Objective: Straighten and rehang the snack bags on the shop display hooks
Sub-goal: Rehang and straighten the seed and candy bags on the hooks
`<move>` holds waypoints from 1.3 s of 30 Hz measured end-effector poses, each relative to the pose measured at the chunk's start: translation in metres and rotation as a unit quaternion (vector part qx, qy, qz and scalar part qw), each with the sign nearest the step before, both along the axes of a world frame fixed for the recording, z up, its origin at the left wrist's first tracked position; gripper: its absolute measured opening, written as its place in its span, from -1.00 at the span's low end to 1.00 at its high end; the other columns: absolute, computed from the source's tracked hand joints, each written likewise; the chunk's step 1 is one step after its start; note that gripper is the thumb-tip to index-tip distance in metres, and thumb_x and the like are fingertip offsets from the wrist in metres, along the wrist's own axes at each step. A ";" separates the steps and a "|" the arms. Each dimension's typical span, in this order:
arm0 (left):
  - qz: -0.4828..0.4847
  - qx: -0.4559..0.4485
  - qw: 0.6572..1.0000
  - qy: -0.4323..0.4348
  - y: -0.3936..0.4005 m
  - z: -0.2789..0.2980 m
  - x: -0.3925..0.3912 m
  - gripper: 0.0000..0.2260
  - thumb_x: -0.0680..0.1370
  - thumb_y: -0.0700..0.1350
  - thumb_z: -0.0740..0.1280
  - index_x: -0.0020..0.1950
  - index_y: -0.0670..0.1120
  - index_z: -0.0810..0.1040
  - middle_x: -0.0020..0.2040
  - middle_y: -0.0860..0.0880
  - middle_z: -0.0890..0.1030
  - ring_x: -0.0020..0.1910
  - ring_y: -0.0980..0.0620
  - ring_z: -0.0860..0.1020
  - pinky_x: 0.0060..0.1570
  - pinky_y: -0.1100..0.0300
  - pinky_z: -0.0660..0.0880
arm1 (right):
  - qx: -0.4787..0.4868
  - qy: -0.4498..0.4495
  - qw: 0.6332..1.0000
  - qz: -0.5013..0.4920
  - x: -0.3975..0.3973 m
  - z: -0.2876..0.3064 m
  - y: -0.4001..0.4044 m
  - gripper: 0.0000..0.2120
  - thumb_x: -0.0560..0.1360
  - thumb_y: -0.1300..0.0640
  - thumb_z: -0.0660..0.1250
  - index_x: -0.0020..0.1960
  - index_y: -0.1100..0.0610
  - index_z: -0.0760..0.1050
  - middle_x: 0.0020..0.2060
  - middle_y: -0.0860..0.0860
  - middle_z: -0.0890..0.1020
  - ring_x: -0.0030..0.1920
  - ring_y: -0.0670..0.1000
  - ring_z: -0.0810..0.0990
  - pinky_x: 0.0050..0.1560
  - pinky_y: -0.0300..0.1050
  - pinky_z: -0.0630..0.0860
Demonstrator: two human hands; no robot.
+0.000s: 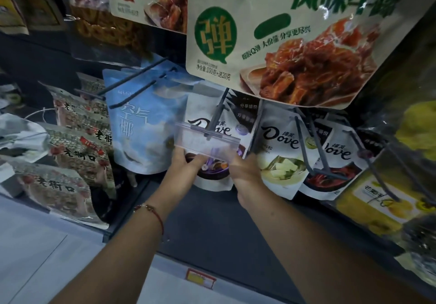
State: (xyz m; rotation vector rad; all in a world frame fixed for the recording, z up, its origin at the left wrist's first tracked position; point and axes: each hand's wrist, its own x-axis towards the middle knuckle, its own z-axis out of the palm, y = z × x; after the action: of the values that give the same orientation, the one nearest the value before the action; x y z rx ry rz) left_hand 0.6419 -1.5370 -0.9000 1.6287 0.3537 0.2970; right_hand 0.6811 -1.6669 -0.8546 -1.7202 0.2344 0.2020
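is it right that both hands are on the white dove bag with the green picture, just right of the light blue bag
Not quite. The head view shows the left hand and right hand on the white Dove bag with the purple picture, just right of the light blue bag. The green-picture Dove bag hangs further right, untouched.

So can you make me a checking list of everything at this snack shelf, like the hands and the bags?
Surface: dark shelf base under the hooks; pale floor below.
Job's things: purple Dove bag on its hook; green Dove bag and red Dove bag hang beside it.
Clutter: blue bag, clear price tag holder, big beef snack bag above.
Hands: left hand and right hand both hold the purple Dove bag's lower part.
Cables: nothing seen.
Surroundings: more hanging snack bags either side.
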 end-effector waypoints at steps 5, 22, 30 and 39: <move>-0.023 0.048 0.998 0.026 -0.012 -0.005 0.001 -0.39 0.38 0.22 0.47 0.32 0.06 0.34 0.27 0.08 0.50 0.24 0.19 0.50 0.19 0.27 0.42 | -0.037 -0.020 0.999 0.024 -0.007 -0.002 -0.001 -0.49 0.26 -0.27 0.36 0.09 0.00 0.49 -0.06 -0.07 0.67 -0.05 -0.01 0.66 0.10 0.06 0.59; -0.075 0.493 0.845 0.196 0.001 0.075 -0.156 -0.31 0.57 0.26 0.22 0.60 -0.01 0.10 0.60 -0.18 0.09 0.54 -0.19 0.18 0.39 -0.09 0.33 | -0.490 -0.155 0.795 0.323 -0.152 0.075 -0.097 -0.26 0.59 -0.25 0.12 0.60 0.03 -0.10 0.59 0.05 -0.16 0.57 0.13 -0.14 0.54 0.11 -0.07; -0.075 0.596 0.791 0.113 -0.028 0.212 -0.240 -0.35 0.60 0.23 0.18 0.61 0.07 0.03 0.61 -0.08 0.07 0.56 -0.09 0.14 0.43 -0.01 0.26 | -0.489 -0.201 0.749 0.400 -0.243 0.172 -0.155 -0.26 0.59 -0.27 0.11 0.59 -0.07 -0.19 0.58 -0.04 -0.21 0.57 0.04 -0.22 0.54 0.02 -0.14; -0.076 0.643 0.761 0.046 -0.065 0.308 -0.231 -0.34 0.61 0.27 0.13 0.61 0.10 -0.05 0.63 -0.04 -0.04 0.58 -0.08 0.06 0.47 -0.04 0.19 | -0.489 -0.270 0.765 0.320 -0.252 0.282 -0.160 -0.25 0.58 -0.28 0.10 0.60 -0.04 -0.18 0.58 -0.03 -0.19 0.57 0.06 -0.20 0.53 0.06 -0.12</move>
State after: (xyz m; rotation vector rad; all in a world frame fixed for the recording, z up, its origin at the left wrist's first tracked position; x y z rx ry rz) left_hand 0.4105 -1.6019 -0.5922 3.0339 0.0321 0.3575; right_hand 0.4295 -1.8267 -0.5721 -2.7677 -0.8559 0.0557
